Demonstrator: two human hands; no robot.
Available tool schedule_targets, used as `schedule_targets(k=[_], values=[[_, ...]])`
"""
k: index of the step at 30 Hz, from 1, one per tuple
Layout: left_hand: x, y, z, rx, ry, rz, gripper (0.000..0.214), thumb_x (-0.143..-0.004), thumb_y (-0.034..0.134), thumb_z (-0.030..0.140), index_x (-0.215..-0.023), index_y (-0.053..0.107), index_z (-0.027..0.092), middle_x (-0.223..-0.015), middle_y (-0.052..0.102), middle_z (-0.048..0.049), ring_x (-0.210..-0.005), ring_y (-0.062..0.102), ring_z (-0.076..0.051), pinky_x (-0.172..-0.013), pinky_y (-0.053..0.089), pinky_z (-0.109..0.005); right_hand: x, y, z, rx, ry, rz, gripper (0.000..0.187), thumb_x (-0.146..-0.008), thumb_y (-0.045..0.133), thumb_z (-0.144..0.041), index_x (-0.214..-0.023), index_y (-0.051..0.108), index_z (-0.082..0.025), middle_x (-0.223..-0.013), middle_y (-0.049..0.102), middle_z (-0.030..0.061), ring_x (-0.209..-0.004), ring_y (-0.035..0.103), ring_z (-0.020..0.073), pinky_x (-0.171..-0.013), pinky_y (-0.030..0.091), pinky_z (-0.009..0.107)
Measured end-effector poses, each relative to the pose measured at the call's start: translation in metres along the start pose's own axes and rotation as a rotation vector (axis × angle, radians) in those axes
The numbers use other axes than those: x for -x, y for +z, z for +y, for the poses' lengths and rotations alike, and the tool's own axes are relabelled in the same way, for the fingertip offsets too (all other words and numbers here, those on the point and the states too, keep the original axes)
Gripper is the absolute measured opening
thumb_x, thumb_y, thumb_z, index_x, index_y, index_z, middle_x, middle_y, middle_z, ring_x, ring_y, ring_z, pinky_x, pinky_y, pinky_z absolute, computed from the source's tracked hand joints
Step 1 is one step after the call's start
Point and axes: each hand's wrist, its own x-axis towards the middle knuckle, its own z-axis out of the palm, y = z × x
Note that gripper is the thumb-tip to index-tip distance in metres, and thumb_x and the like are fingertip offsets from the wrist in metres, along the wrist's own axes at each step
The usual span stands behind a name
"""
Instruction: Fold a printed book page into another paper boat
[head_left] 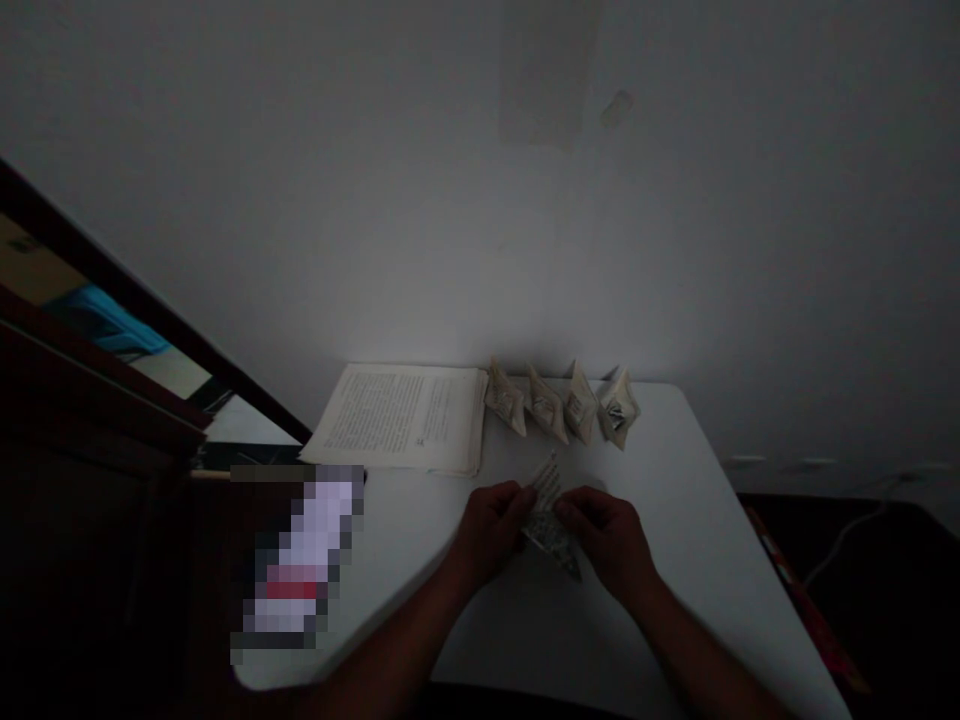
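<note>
Between my two hands is a folded paper boat (551, 535) made from a printed page, its long axis pointing away from me and its near tip tilted to the right. My left hand (495, 525) pinches its left side. On the other side, my right hand (606, 530) grips the paper with thumb and fingertips. Parts of the boat are covered by the fingers. Several finished-looking paper boats stand in a row behind it, among them one at the left (506, 400) and one at the right end (619, 408).
A stack of printed pages (401, 415) lies at the table's back left, beside the boats. At the left edge sits a blurred-out phone-like object (304, 560). The white table (675, 450) meets a grey wall (420, 200). A cable (844, 545) runs at the right.
</note>
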Motion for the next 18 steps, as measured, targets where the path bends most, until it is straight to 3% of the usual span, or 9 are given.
schedule_targets(k=[4,8,14,18], values=[[0.003,-0.001,0.000,-0.045,0.096,-0.108,0.049,-0.085,0.039,0.053,-0.052,0.036,0.016,-0.049,0.030,0.0055,-0.046,0.028,-0.006,-0.044,0.021,-0.020,-0.001,0.000,0.001,0.005,0.002,-0.031,0.024,-0.074,0.062,-0.040,-0.068,0.062,-0.017,-0.060,0.060,-0.0006,-0.057,0.053,0.0127,-0.054,0.042,0.023],[0.006,-0.001,-0.002,0.104,0.059,-0.161,0.050,-0.083,0.040,0.057,-0.055,0.037,0.017,-0.049,0.028,0.0060,-0.043,0.025,-0.005,-0.042,0.020,-0.019,-0.002,0.001,0.001,-0.036,0.015,-0.091,0.027,-0.074,0.062,-0.043,-0.066,0.060,-0.017,-0.058,0.057,-0.0013,-0.055,0.052,0.0124,-0.053,0.041,0.024],[0.006,-0.007,0.001,0.075,0.085,-0.312,0.046,-0.083,0.045,0.054,-0.062,0.047,0.014,-0.051,0.037,0.0041,-0.044,0.034,-0.006,-0.042,0.025,-0.018,-0.001,-0.003,0.003,-0.154,0.034,-0.087,0.029,-0.068,0.068,-0.044,-0.063,0.060,-0.016,-0.056,0.056,-0.0023,-0.052,0.049,0.0112,-0.052,0.040,0.024],[0.007,-0.008,0.003,0.100,0.091,-0.336,0.047,-0.083,0.045,0.054,-0.060,0.048,0.013,-0.049,0.040,0.0033,-0.043,0.036,-0.006,-0.041,0.028,-0.017,-0.001,-0.003,0.011,-0.247,0.046,-0.165,0.027,-0.070,0.068,-0.041,-0.065,0.061,-0.015,-0.058,0.058,-0.0009,-0.054,0.050,0.0113,-0.054,0.040,0.024]])
